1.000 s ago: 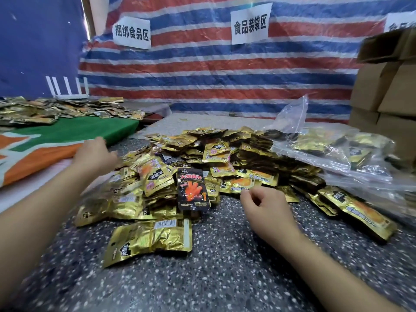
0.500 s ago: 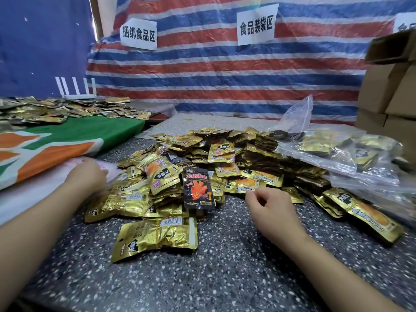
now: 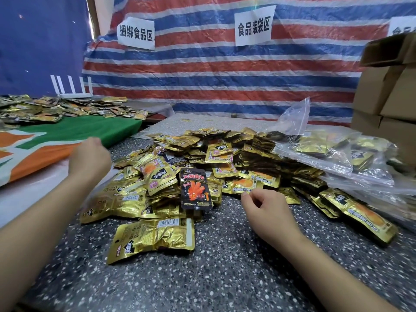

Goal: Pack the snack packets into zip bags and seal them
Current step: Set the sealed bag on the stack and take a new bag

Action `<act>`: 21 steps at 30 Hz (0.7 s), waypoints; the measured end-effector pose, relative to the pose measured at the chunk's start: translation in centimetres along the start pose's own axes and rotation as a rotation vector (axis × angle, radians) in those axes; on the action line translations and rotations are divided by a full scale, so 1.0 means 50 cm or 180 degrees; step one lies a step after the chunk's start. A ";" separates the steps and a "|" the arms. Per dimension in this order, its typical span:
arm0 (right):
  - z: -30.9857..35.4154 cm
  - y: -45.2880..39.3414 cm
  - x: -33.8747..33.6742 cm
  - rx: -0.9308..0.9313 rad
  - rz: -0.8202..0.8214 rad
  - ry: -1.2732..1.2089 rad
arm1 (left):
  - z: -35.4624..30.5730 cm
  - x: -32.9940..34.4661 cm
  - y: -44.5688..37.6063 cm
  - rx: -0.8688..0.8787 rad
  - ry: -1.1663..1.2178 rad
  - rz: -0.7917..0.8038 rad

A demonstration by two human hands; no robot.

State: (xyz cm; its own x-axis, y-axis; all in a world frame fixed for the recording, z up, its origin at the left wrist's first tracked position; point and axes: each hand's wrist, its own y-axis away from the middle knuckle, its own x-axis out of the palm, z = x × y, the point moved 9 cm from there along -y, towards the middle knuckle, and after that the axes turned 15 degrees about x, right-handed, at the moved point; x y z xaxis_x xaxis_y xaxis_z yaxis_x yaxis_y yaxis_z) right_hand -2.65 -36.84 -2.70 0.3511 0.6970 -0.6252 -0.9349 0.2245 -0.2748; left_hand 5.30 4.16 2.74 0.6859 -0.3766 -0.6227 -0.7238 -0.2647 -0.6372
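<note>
Meanwhile, neither grip has anything firmly in it: the right hand [image 3: 267,212] hovers low over the speckled grey stone tabletop [image 3: 225,278], its fingers loosely curled and holding nothing, just short of the near edge of the heap of gold foil snack packets [image 3: 236,163]. The left hand [image 3: 90,157] reaches out to the far left of the heap, its back to the camera, so whether its fingers are closed on anything cannot be told; a faint sheet of clear film seems to lie beneath the wrist.

One black packet printed with a red-orange snack [image 3: 195,188] rests on top of the gold ones, and a single gold packet with a barcode [image 3: 155,239] lies apart, nearest the viewer. Clear plastic zip bags already filled with packets [image 3: 337,154] are stacked to the right, touching the heap, in front of brown cardboard boxes [image 3: 387,91].

Judging by the layout, the step in hand is fetching an empty bag; it would go best with the mouth opened wide by one hand while the other scoops flat, aligned packets in, keeping foil out of the zip track.

White paper signs on the striped tarpaulin [image 3: 213,70] read "捆绑食品区" [image 3: 136,33] and "食品装袋区" [image 3: 254,25]. More packets [image 3: 56,108] lie on a green and orange cloth [image 3: 74,134] at left.
</note>
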 end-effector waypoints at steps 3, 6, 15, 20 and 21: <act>0.003 0.001 -0.003 -0.0024 0.0001 -0.0036 | -0.137 -0.026 0.002 0.0277 0.0766 -0.0485; 0.001 -0.001 -0.012 -0.0024 -0.0023 -0.0111 | -0.286 -0.022 0.019 0.0690 0.1662 -0.0545; -0.049 -0.018 -0.022 0.1120 0.0340 -0.1710 | -0.528 0.128 0.240 0.1728 0.2624 0.0848; -0.060 -0.019 0.005 0.1630 0.0743 -0.2633 | -0.540 0.177 0.313 0.2193 0.2542 0.1331; -0.058 -0.019 0.008 0.1643 0.0802 -0.2763 | -0.545 0.176 0.321 0.2286 0.2609 0.1340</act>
State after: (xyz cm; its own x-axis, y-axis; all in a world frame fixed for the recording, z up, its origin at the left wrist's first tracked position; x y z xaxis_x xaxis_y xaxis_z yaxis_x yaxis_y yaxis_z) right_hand -1.45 -38.75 -4.81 0.1763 0.9685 0.1757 -0.9561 0.1260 0.2647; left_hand -2.36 -27.58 -0.59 -0.0419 -0.8447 -0.5336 -0.4937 0.4819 -0.7239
